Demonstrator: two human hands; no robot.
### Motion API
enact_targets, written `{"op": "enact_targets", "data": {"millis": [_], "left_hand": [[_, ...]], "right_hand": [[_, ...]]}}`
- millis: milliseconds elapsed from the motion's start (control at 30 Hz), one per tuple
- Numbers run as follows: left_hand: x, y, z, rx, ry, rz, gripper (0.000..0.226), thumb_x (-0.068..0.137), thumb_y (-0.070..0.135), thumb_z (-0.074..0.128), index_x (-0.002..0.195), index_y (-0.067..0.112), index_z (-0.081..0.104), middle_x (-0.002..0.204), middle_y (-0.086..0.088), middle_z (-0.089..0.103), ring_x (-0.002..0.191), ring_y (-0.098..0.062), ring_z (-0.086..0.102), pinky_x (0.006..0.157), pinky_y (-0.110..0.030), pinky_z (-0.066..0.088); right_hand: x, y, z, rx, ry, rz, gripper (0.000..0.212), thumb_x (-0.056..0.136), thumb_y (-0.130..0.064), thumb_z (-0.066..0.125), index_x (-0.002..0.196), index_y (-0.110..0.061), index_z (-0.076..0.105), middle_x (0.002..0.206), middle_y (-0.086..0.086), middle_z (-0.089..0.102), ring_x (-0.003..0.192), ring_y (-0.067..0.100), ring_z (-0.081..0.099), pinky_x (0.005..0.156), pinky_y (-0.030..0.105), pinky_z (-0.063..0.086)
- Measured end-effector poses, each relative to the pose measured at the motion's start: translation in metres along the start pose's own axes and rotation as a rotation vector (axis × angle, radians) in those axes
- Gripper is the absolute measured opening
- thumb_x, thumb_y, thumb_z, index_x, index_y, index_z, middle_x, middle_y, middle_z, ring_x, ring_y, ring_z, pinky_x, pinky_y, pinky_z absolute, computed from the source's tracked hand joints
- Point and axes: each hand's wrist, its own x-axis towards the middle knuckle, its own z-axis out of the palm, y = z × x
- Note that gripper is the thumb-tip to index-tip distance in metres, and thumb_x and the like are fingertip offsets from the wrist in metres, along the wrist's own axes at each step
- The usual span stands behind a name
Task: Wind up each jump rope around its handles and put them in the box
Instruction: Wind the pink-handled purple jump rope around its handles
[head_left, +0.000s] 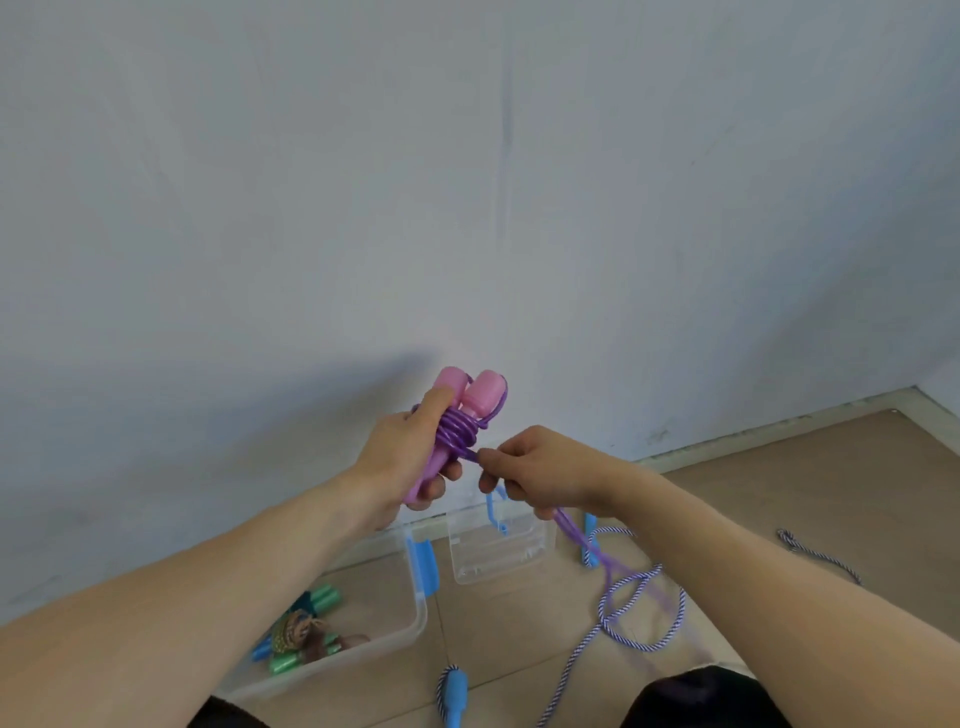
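My left hand (402, 452) grips two pink jump-rope handles (475, 392) held side by side, with several turns of purple rope (457, 431) wound around them. My right hand (535, 470) pinches the loose purple rope just right of the coil; the rest of that rope (605, 558) trails down from it toward the floor. Below, a clear plastic box (415, 631) with a blue latch holds wound ropes with green handles (291, 636). A blue-and-white striped rope (623, 597) with blue handles (454, 696) lies loose on the floor to the right of the box.
The box's clear lid (498, 553) lies on the floor against the wall behind the box. A white wall fills the upper view. Beige floor tiles (810, 499) extend to the right. My dark-clothed knees (701, 701) show at the bottom edge.
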Motion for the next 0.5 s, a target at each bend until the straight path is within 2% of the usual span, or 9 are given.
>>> {"op": "enact_targets", "data": {"millis": [100,133,200,300,333,400,467,500], "left_hand": [[0.007,-0.003,-0.012,0.184,0.129,0.104,0.053,0.093,0.059,0.047,0.077,0.01,0.06,0.055,-0.011,0.057,0.039,-0.02,0.037,0.04,-0.02,0.027],[0.008,-0.004,-0.016,0.25,0.111,0.104,0.055,0.093,0.06,0.047,0.077,0.01,0.06,0.055,-0.01,0.057,0.039,-0.02,0.037,0.04,-0.02,0.027],[0.009,-0.008,-0.017,0.429,0.036,0.08,0.06,0.09,0.067,0.046,0.076,0.011,0.062,0.053,-0.008,0.057,0.036,-0.019,0.035,0.039,-0.02,0.028],[0.004,-0.013,-0.006,0.674,-0.157,-0.018,0.077,0.083,0.083,0.033,0.073,0.014,0.065,0.047,-0.005,0.051,0.033,-0.017,0.031,0.039,-0.019,0.029],[0.002,-0.015,-0.003,0.71,-0.265,-0.061,0.086,0.08,0.088,0.023,0.074,0.014,0.065,0.047,-0.005,0.049,0.033,-0.018,0.031,0.04,-0.019,0.029],[-0.002,-0.019,0.001,0.704,-0.521,-0.145,0.104,0.066,0.096,0.003,0.071,0.012,0.065,0.046,-0.006,0.047,0.034,-0.018,0.032,0.041,-0.02,0.029],[-0.007,-0.017,0.002,0.614,-0.756,-0.215,0.109,0.054,0.099,-0.006,0.063,0.013,0.061,0.046,-0.006,0.046,0.035,-0.016,0.03,0.04,-0.021,0.026],[-0.01,-0.013,0.003,0.554,-0.844,-0.244,0.109,0.054,0.097,-0.01,0.06,0.014,0.06,0.047,-0.005,0.045,0.035,-0.014,0.029,0.039,-0.021,0.024]], "right_hand": [[-0.005,-0.002,-0.005,-0.324,0.014,-0.05,0.04,0.101,-0.044,0.042,0.076,-0.026,0.068,0.071,0.007,0.054,0.06,0.019,0.047,0.062,0.032,0.044],[-0.007,-0.003,-0.005,-0.421,0.022,-0.1,0.038,0.101,-0.042,0.042,0.078,-0.027,0.068,0.074,0.004,0.059,0.065,0.019,0.052,0.066,0.034,0.044],[-0.013,-0.008,-0.001,-0.555,0.039,-0.197,0.036,0.1,-0.039,0.045,0.081,-0.02,0.07,0.072,-0.002,0.062,0.067,0.016,0.055,0.063,0.031,0.042],[-0.02,-0.017,-0.001,-0.605,0.077,-0.338,0.034,0.092,-0.038,0.061,0.061,-0.027,0.065,0.054,-0.002,0.054,0.053,0.012,0.047,0.055,0.031,0.041],[-0.022,-0.019,-0.004,-0.582,0.092,-0.373,0.029,0.086,-0.039,0.069,0.058,-0.03,0.067,0.053,0.0,0.056,0.051,0.012,0.047,0.055,0.033,0.043],[-0.024,-0.019,-0.012,-0.399,0.08,-0.381,0.02,0.069,-0.039,0.085,0.065,-0.023,0.074,0.059,0.005,0.065,0.053,0.01,0.051,0.057,0.032,0.045],[-0.027,-0.015,-0.018,-0.128,0.031,-0.351,0.028,0.057,-0.03,0.094,0.069,-0.013,0.075,0.068,0.012,0.07,0.059,0.011,0.056,0.059,0.03,0.045],[-0.027,-0.011,-0.021,-0.011,0.024,-0.343,0.029,0.056,-0.026,0.095,0.07,-0.009,0.075,0.07,0.016,0.071,0.061,0.014,0.058,0.061,0.031,0.045]]}}
